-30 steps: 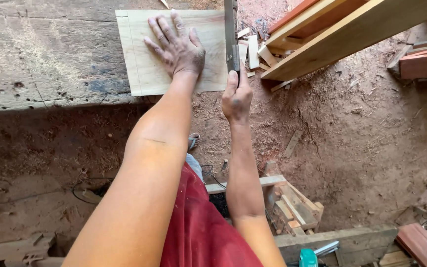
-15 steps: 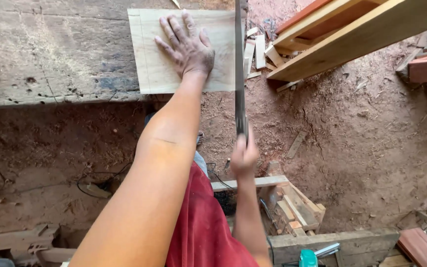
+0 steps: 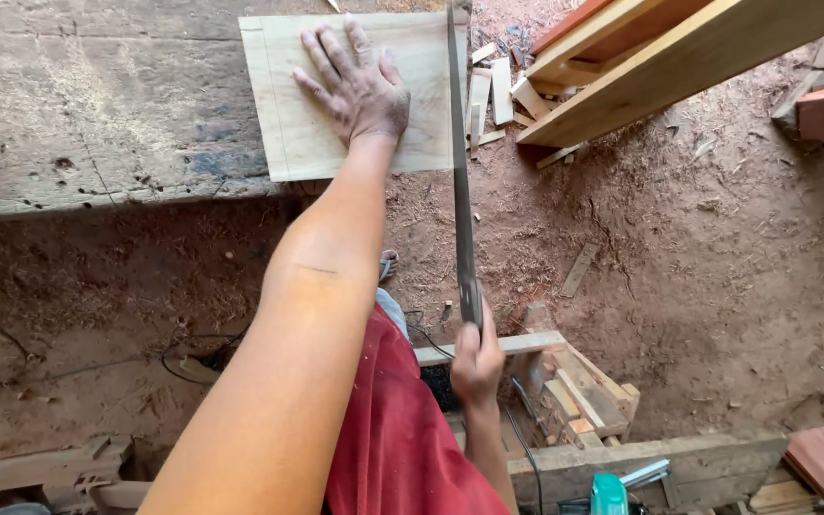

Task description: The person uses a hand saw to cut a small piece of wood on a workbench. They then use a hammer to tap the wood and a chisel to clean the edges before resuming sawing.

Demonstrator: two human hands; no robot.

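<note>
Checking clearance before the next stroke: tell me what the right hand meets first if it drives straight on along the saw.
The right hand, gripping the saw, points toward the pale board; its near edge likely comes first, though depth is unclear.

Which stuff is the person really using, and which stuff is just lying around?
In use:
- left hand pressed flat on the pale square wooden board
- right hand gripping the long thin metal saw
- worn grey workbench under the board

Lying about:
- small pale wood offcuts
- long yellowish planks
- green power tool
- stack of wood blocks
</note>
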